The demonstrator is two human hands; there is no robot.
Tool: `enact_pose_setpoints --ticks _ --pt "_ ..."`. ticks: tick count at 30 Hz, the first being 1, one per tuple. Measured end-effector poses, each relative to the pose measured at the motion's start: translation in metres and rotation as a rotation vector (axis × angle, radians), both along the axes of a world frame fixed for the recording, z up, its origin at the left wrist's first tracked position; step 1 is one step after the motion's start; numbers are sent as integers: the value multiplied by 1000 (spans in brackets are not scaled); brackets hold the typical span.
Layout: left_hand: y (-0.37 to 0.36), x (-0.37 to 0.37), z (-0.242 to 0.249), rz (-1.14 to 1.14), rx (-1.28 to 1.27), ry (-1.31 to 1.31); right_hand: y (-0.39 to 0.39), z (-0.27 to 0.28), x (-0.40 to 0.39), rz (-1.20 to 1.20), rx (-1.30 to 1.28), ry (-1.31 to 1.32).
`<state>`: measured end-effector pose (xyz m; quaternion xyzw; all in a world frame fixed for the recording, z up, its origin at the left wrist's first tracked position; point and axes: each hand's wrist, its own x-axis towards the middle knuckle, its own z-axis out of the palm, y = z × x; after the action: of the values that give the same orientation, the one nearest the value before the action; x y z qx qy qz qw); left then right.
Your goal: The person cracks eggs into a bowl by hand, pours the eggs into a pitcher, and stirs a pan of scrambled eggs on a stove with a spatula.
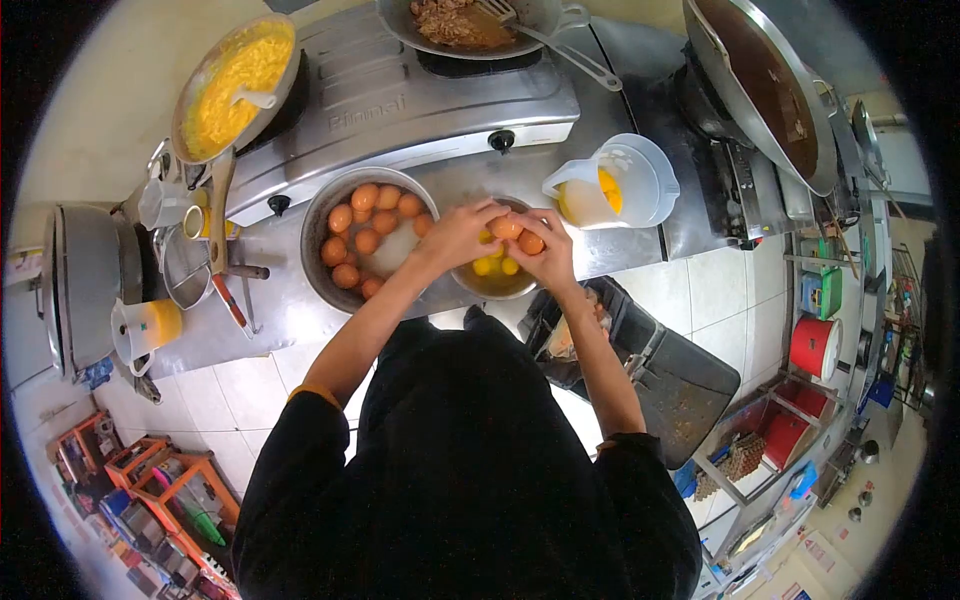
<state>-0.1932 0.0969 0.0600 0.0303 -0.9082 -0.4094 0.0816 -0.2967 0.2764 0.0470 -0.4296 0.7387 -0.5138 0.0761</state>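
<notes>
Over a metal bowl [482, 287] with several yolks [486, 266] and clear egg white in it, my two hands meet. My left hand [458, 236] has its fingers closed against a brown egg [504, 228]. Closed around a second brown egg [531, 242], my right hand [551, 258] also reaches the first one with its fingertips. Whether either shell is cracked cannot be made out. Left of the bowl stands a large metal pot [318, 205] holding several whole brown eggs [367, 241], partly behind my left wrist.
A white jug [655, 185] with yellow liquid stands right of the bowl. Behind is a gas stove [360, 110] with a pan [180, 130] of yellow egg and a wok [400, 38] of brown food. Below the counter edge sits an open black bin [690, 375].
</notes>
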Motion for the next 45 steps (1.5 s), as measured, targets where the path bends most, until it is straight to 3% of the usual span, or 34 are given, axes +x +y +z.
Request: enact_pose_setpoints --ticks 10,16,18,19,22,24,26,28,30,32,33,34,36,37,38,39,40,42,45 --pt "8 -9 10 71 56 70 1 -6 -4 -50 -11 60" --pt "-19 -7 2 1 -116 124 16 -8 -15 -21 -6 169" --pt "-17 -6 15 100 -38 110 21 0 -10 -45 -13 180" --pt "-11 -5 26 148 4 102 20 9 -3 -106 -32 177" --pt "32 -6 53 170 596 64 26 32 21 -287 -82 159" --pt "54 -2 75 -17 369 79 41 44 39 -394 -108 131" --pt "80 2 75 -161 416 100 71 37 57 -643 -73 237" --pt "96 4 85 -259 314 160 102 33 74 -860 -123 134" --pt "83 21 96 -203 416 65 149 5 87 -1046 -37 6" --pt "46 52 103 12 567 -127 197 -20 102 -1050 313 -233" --pt "29 69 91 328 415 -267 225 -67 114 -1069 250 -268" --pt "-1 88 70 440 238 -220 235 -74 121 -1094 244 -272" --pt "-56 102 41 437 28 -414 254 -87 130 -1145 231 -280" --pt "-83 122 -1 250 -520 -377 262 -99 134 -1237 320 -456" --pt "-113 140 -52 93 -648 -372 257 -110 130 -1320 154 -473" --pt "-114 137 -63 185 -559 -484 255 -121 128 -1339 131 -501" --pt "-83 113 -17 251 -580 -692 216 -33 114 -1251 -140 -550" --pt "-113 119 -68 212 -417 -474 210 -44 107 -1085 192 -348" --pt "-93 112 -54 317 -382 -363 165 -7 90 -857 112 -250"
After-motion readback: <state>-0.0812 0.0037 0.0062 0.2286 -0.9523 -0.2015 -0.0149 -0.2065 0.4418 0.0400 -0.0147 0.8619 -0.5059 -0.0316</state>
